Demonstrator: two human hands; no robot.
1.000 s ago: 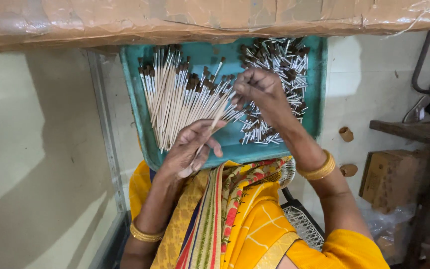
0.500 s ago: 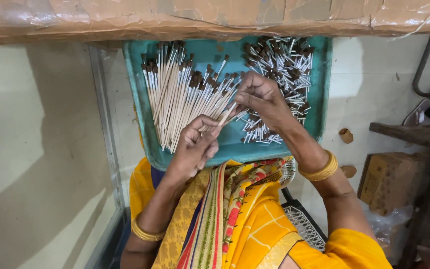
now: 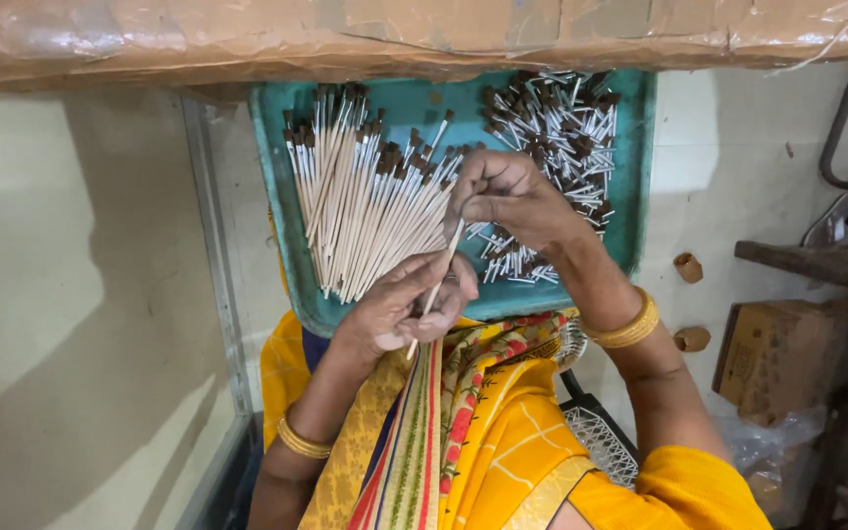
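— What's in the teal tray?
— Long sticks at nine o'clock, short tipped pieces at two.
— And the held stick?
— Over the tray's near edge, running one to seven o'clock, both the left hand and the right hand with fingers pinched on it.

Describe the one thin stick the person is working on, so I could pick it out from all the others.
Start at the teal plastic tray on the person's lap, with long pale brown-tipped sticks heaped on its left and short silvery brown-capped pieces on its right. The thin pale stick runs between the left hand and right hand. Unlike its neighbours, it is lifted off the tray.
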